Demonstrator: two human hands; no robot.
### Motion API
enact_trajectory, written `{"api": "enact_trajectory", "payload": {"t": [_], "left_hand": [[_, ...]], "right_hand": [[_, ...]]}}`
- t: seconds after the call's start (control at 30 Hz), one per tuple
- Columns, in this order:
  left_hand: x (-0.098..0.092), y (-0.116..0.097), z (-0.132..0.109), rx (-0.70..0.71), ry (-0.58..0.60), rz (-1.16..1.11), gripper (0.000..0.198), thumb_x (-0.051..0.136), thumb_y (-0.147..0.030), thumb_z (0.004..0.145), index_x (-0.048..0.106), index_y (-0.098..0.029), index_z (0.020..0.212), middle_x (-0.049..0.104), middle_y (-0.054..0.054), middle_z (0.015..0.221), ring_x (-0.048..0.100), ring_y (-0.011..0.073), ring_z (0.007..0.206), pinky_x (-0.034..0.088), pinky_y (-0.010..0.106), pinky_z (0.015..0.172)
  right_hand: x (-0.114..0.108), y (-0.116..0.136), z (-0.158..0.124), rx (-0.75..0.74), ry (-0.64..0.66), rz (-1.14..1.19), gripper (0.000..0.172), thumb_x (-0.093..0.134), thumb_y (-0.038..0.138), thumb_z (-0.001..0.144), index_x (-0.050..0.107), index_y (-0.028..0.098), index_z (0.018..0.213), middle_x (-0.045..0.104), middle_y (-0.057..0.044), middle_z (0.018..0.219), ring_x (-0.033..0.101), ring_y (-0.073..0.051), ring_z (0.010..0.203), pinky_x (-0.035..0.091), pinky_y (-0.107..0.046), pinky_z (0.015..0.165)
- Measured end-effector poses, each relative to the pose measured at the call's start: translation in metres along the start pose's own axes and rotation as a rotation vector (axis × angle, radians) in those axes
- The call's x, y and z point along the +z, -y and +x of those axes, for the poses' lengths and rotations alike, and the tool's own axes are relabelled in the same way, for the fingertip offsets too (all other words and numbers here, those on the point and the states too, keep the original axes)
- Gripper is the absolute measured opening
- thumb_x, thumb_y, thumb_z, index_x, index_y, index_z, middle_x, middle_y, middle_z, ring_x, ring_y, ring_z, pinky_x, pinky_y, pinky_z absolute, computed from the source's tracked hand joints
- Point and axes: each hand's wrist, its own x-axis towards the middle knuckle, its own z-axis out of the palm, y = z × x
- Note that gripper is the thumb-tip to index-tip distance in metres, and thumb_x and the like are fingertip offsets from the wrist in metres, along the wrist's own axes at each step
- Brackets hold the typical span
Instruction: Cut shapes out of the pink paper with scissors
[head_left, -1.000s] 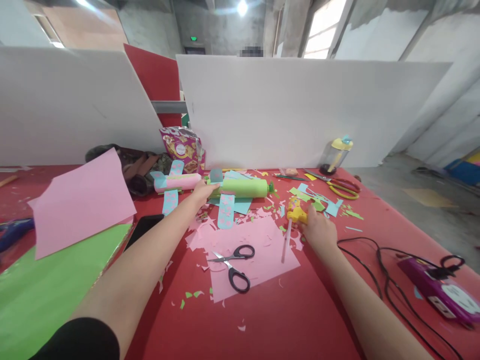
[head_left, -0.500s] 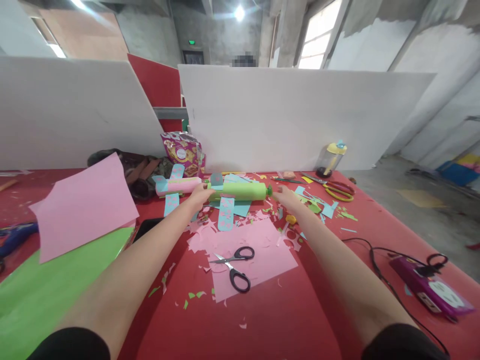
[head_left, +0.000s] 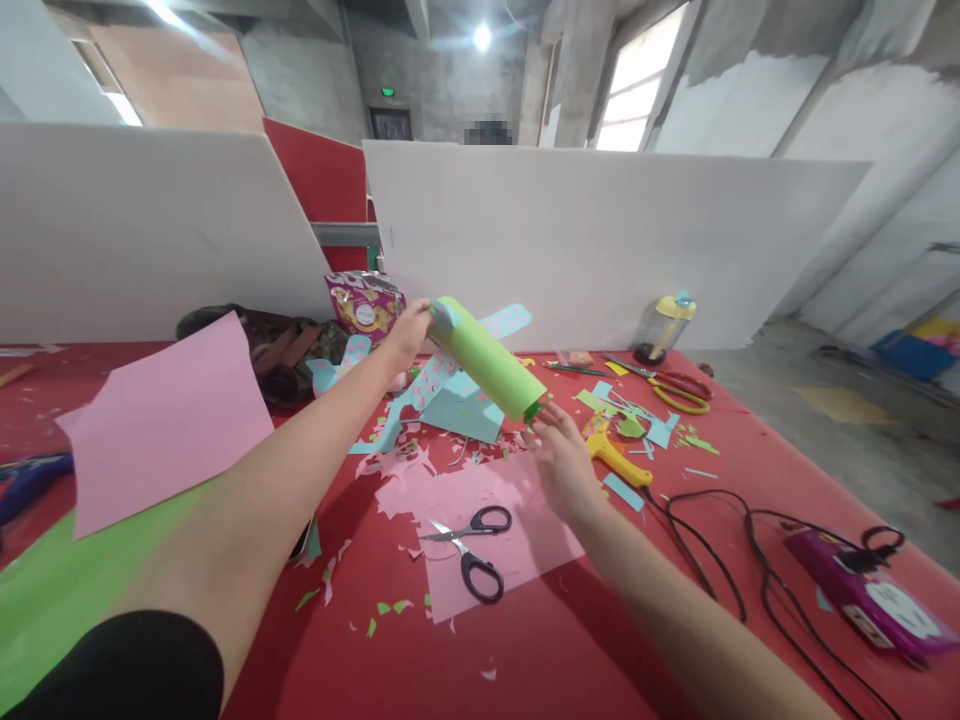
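Observation:
A paper-covered bottle plane [head_left: 491, 360], wrapped in green with light blue patterned wings, is raised and tilted above the table, its green-capped end lower and nearer me. My left hand [head_left: 411, 332] is closed around its far, tail end. At the capped end, the fingers of my right hand [head_left: 559, 455] curl about the green neck, partly hiding it. Below lie black-handled scissors [head_left: 480, 525], spread apart on a pink sheet [head_left: 517, 500]. A second plane with light blue wings [head_left: 354, 352] is behind my left forearm, mostly hidden.
A yellow glue gun [head_left: 619, 460] and its cord lie right, near a purple power strip [head_left: 862, 590]. Red-and-yellow-handled scissors [head_left: 679, 390] and a clear bottle [head_left: 664, 325] stand behind. Paper scraps surround them; pink paper [head_left: 172, 420] lies left. A white board [head_left: 600, 240] closes the back.
The green bottle plane has been lifted off the table and turned, its capped end swinging toward me. My right hand has come closer with it, uncovering the yellow glue gun.

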Motion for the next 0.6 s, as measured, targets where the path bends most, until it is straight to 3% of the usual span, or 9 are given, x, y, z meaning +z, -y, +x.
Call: {"api": "enact_trajectory", "payload": {"t": [0.13,0.3,0.47,0.6], "left_hand": [[0.018,0.009,0.005,-0.084,0.086,0.098,0.029,0.047,-0.028,0.083,0.048,-0.013,0.108,0.052,0.008,0.107,0.054,0.0182,0.09,0.047,0.038,0.075],[0.033,0.028,0.01,-0.147,0.108,0.193,0.03,0.047,-0.028,0.083,0.048,-0.014,0.109,0.052,0.008,0.108,0.054,0.0183,0.091,0.046,0.038,0.076],[0.038,0.042,0.002,-0.192,0.087,0.27,0.03,0.047,-0.027,0.082,0.047,-0.014,0.109,0.052,0.008,0.108,0.054,0.0182,0.091,0.046,0.038,0.076],[0.038,0.052,-0.023,-0.186,0.068,0.298,0.029,0.047,-0.028,0.083,0.048,-0.014,0.108,0.052,0.008,0.108,0.054,0.0182,0.091,0.046,0.038,0.076]], "right_hand": [[0.014,-0.012,-0.025,0.021,0.046,0.14,0.055,0.041,0.02,0.071,0.025,0.024,0.123,0.041,-0.009,0.123,0.046,-0.02,0.11,0.042,-0.034,0.088],[0.025,-0.028,-0.038,0.106,0.039,0.159,0.067,0.043,0.021,0.068,0.013,0.025,0.127,0.042,-0.01,0.121,0.046,-0.021,0.109,0.043,-0.035,0.085],[0.028,-0.04,-0.043,0.157,0.086,0.178,0.067,0.047,0.019,0.064,0.02,0.025,0.125,0.045,-0.007,0.119,0.046,-0.019,0.108,0.041,-0.034,0.086],[0.02,-0.042,-0.043,0.206,0.077,0.145,0.063,0.047,0.02,0.062,0.025,0.026,0.122,0.048,-0.006,0.116,0.05,-0.018,0.101,0.045,-0.031,0.079]]}}
